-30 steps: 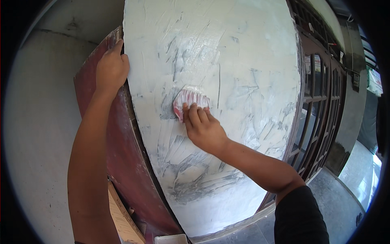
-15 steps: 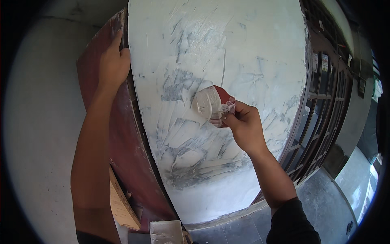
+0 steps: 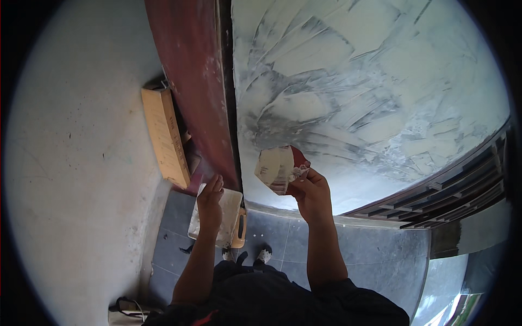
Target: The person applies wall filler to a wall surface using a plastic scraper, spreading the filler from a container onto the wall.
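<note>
My right hand (image 3: pixel 315 196) pinches a flat red putty spreader (image 3: pixel 299 158) by its right edge. Thick whitish putty covers most of its left side, and some is smeared near my fingers. The spreader is in front of the lower part of a wall (image 3: pixel 321 103) coated in streaky white and grey patches. My left hand (image 3: pixel 210 207) is empty, its fingers stretched upward. Below it is a white rectangular tub (image 3: pixel 230 209) smeared with putty; my hand hides part of it, and I cannot tell whether they touch.
A dark red door (image 3: pixel 190 76) stands left of the coated wall. Behind it leans a long cardboard box (image 3: pixel 163 136). Beside the tub is a yellowish piece with a handle-like opening (image 3: pixel 240 231). Dark barred woodwork (image 3: pixel 435 195) lines the right; grey tiles (image 3: pixel 321 247) cover the floor.
The view has tilted down toward the floor and my feet. My left hand has left the door's edge and come down over the tub. My right hand keeps hold of the putty spreader.
</note>
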